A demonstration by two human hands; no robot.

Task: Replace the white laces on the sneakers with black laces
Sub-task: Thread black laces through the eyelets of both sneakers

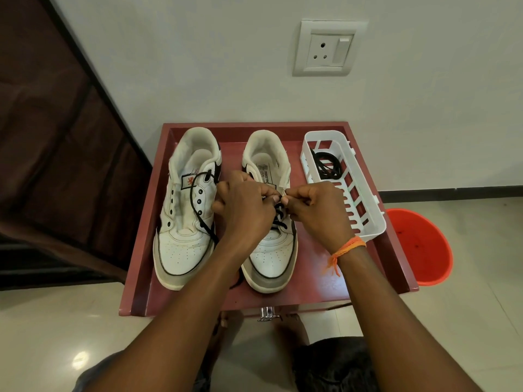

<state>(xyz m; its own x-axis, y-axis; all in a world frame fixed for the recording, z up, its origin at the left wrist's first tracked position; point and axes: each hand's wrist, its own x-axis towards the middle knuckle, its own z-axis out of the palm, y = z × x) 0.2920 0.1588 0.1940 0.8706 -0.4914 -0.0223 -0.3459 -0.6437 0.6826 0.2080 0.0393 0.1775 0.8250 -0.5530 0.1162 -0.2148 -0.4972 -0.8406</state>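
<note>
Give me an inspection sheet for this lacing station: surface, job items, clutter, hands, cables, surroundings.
Surface: red tray with raised rim.
Job items: left sneaker has empty eyelets, a loose black lace draped across it; right sneaker partly laced in black; spare black lace coiled in white basket. White laces: nothing seen.
Clutter: nothing seen.
Hands: left hand and right hand pinch the lace at the right sneaker's upper eyelets.
Cables: nothing seen.
Surroundings: wall socket, orange bucket, tiled floor.
</note>
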